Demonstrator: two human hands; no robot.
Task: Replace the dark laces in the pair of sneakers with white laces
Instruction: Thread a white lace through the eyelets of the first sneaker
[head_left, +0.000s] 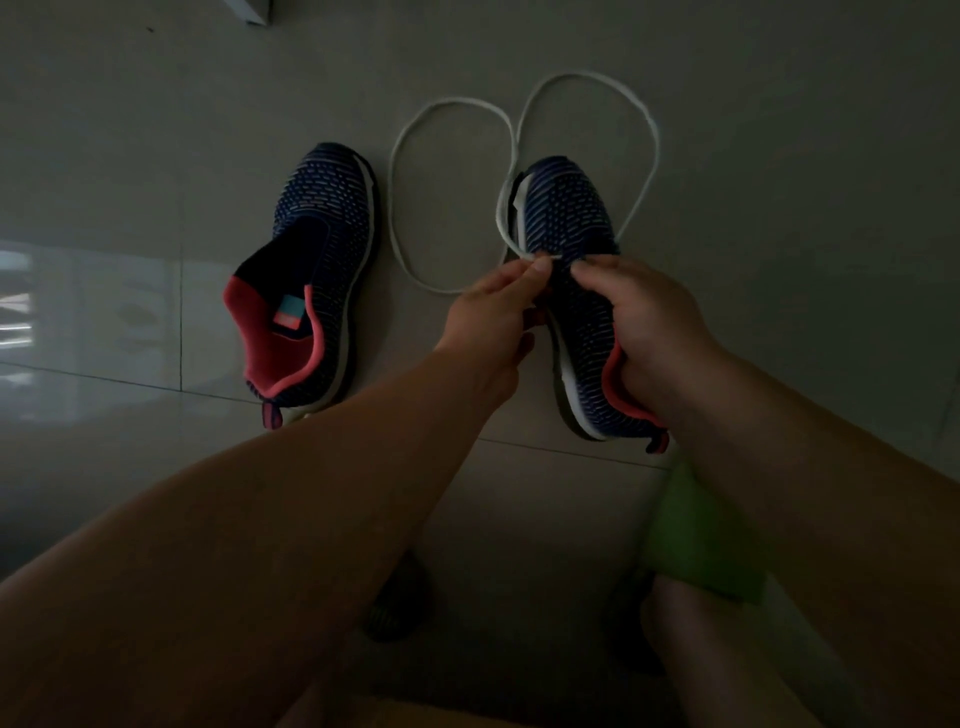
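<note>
We see both sneakers already bare of dark laces; our right hand (649, 322) grips the right sneaker (576, 291) while our left hand (498, 317) pinches a white lace (511, 130) end at its eyelets, the left sneaker (311, 270) still unlaced on the floor (156, 156).

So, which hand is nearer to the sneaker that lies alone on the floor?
Left. The left hand pinches the white lace just right of that sneaker; the right hand grips the other sneaker, farther away.
</note>
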